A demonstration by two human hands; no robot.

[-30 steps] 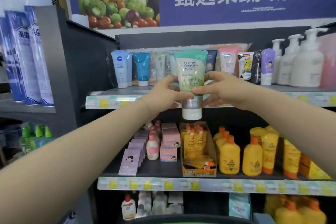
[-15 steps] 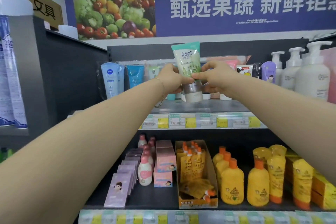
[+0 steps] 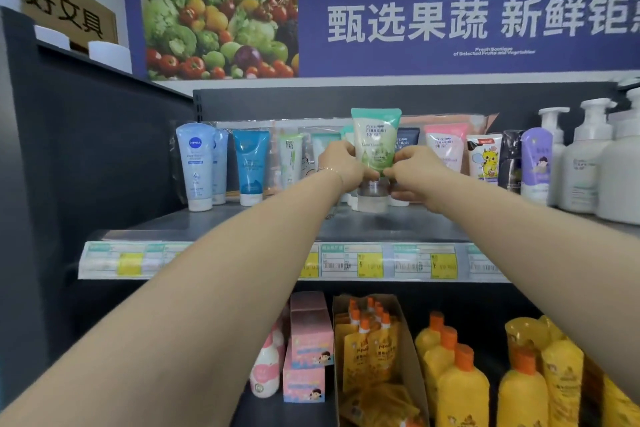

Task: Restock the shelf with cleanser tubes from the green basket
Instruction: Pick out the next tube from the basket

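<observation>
1. Left hand (image 3: 341, 163) and right hand (image 3: 414, 166) pinch the green cleanser tube (image 3: 375, 146) from opposite sides — upright, cap down.
2. Cap contact with the shelf (image 3: 207, 225) is unclear — fingers cover the tube's lower part.
3. The green basket is out of frame.

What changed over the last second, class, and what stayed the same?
The green-and-white plastic cleanser tube rose from in front of the labelled edge of the grey upper shelf, then went back over it toward the row of other standing tubes, clear cap down near the board. Nothing was released: the left hand and right hand still grip its lower part. That row stayed put.
</observation>
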